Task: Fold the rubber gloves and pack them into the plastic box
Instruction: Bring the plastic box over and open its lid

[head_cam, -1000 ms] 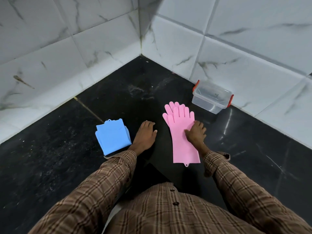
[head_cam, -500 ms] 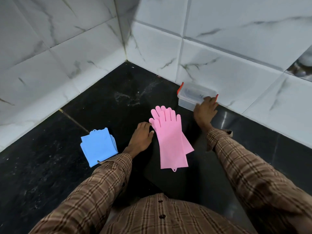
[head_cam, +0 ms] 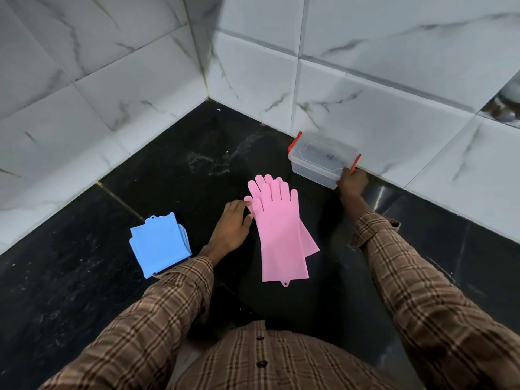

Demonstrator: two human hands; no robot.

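Two pink rubber gloves (head_cam: 277, 235) lie stacked flat on the black floor, fingers pointing away from me. My left hand (head_cam: 232, 228) rests flat beside them, fingertips touching the pink thumb. A folded pair of blue gloves (head_cam: 157, 244) lies to the left. The clear plastic box (head_cam: 320, 160), lid on with red clips, stands against the right wall. My right hand (head_cam: 351, 182) grips its near right corner by the red clip.
White marble-tiled walls (head_cam: 140, 88) meet in a corner ahead and hem in the black floor (head_cam: 70, 291) on the left and right. My brown plaid sleeves and shirt fill the bottom of the view.
My right hand left the pink gloves, reached to the box and now grips its right end. My left hand moved up to touch the pink thumb. The camera shifted.
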